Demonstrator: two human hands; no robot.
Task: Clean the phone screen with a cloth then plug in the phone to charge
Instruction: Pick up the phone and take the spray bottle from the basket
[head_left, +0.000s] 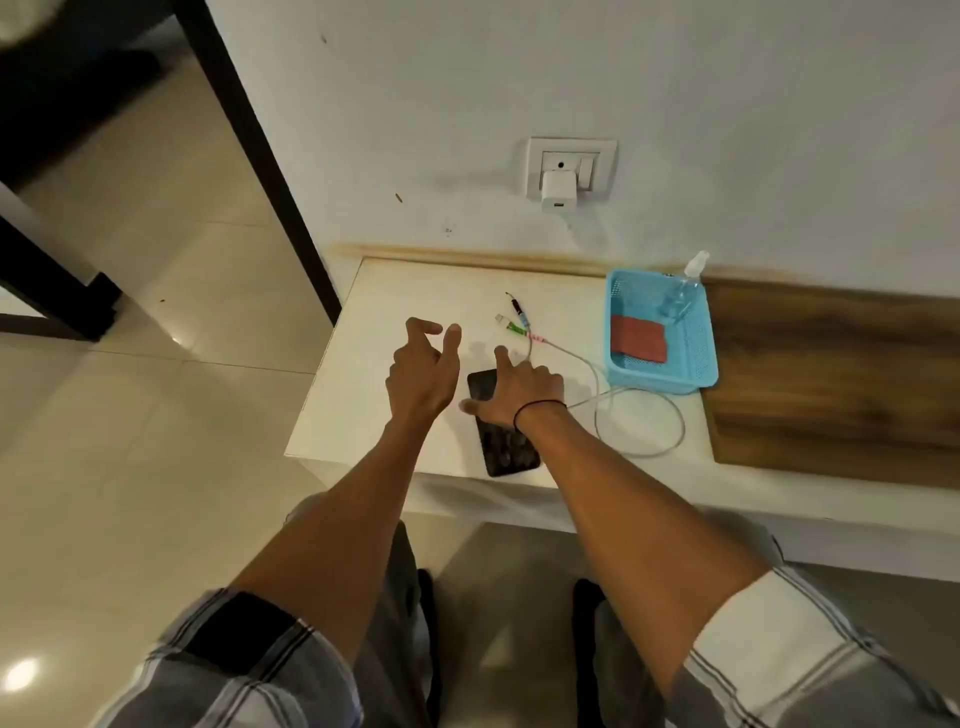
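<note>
A black phone (506, 447) lies screen-up on the white table (374, 395), its near end at the front edge. My right hand (519, 389) hovers over the phone's far half with fingers spread, index finger pointing toward the cable ends. My left hand (423, 369) is just left of the phone, fingers apart, holding nothing. A white charging cable (639, 415) loops on the table, its multi-plug ends (511, 322) lying beyond the hands. A red cloth (638, 338) lies in a blue basket (701, 364). A white charger (557, 190) sits in the wall socket.
A clear spray bottle (683, 293) leans in the basket's far corner. A wooden board (831, 379) lies right of the basket. A dark frame leg (270, 171) runs down to the table's left. Tiled floor (156, 364) lies on the left.
</note>
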